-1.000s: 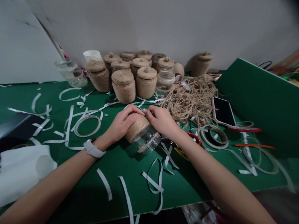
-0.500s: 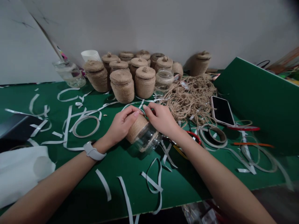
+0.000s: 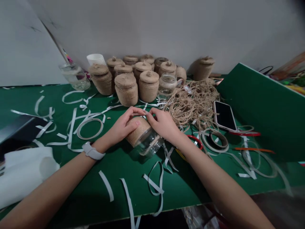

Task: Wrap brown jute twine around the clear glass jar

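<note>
In the head view, spreads thumb of left hand (image 3: 125,124) wider than half a second ago, clasping tilted, part-wrapped jar (image 3: 143,136) before lidded jars (image 3: 126,90), insides hidden. Cannot tell whether pinching anything with right hand (image 3: 163,124), close to left fingertips. Has green table (image 3: 190,187) below, grey wall (image 3: 152,25) behind.

Smooth glossy glass jar (image 3: 144,138), rough matt twine wrap (image 3: 136,132), smooth tabletop (image 3: 186,188), glossy phone screen (image 3: 224,116)

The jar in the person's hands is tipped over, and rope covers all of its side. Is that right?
Not quite: the head view shows rope around only part of the jar; nearer the mouth, see-through glass shows. It is tipped over in the person's hands.
</note>
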`<move>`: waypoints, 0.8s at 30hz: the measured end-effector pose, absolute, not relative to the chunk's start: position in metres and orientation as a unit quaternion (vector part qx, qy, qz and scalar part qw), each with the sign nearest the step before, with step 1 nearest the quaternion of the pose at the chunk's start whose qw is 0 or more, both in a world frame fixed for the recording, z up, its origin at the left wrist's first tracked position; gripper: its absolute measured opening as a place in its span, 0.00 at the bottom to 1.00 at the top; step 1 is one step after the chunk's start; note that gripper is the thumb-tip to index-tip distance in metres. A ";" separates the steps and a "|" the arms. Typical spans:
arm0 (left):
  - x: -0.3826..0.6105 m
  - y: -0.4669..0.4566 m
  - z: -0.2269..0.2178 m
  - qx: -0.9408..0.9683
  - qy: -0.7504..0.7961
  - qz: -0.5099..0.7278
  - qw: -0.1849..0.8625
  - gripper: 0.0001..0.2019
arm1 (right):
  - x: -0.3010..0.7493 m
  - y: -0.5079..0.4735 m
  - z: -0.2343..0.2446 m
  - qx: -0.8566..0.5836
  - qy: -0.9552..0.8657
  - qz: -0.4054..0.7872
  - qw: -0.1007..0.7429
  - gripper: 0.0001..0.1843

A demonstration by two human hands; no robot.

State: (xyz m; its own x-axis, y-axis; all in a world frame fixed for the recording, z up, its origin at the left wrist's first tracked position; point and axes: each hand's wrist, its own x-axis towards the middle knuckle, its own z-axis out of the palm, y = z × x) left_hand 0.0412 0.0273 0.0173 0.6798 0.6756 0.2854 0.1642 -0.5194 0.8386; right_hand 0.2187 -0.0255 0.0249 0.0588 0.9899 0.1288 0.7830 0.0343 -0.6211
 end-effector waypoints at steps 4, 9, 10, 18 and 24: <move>0.037 -0.003 0.038 0.828 0.382 0.291 0.290 0.17 | 0.211 -0.030 0.028 -0.689 -0.645 0.195 0.267 0.15; 0.038 -0.064 0.049 0.863 0.422 0.253 0.115 0.36 | 0.202 -0.036 0.036 -0.696 -0.649 0.186 0.244 0.15; 0.038 -0.071 0.048 0.869 0.418 0.247 0.095 0.43 | 0.200 -0.037 0.038 -0.695 -0.652 0.186 0.240 0.15; 0.029 -0.063 0.037 0.866 0.421 0.234 0.137 0.50 | 0.189 -0.041 0.044 -0.649 -0.672 0.224 0.278 0.15; 0.008 -0.065 0.033 0.865 0.411 0.239 0.164 0.46 | 0.212 -0.053 0.044 -0.570 -0.731 0.215 0.308 0.14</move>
State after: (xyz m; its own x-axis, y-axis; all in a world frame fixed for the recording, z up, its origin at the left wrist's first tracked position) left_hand 0.0079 -0.0645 0.0325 0.5489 0.7883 0.2780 0.6315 -0.6089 0.4800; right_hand 0.2117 -0.0529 0.0441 -0.1604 0.9654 0.2054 0.7005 0.2580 -0.6654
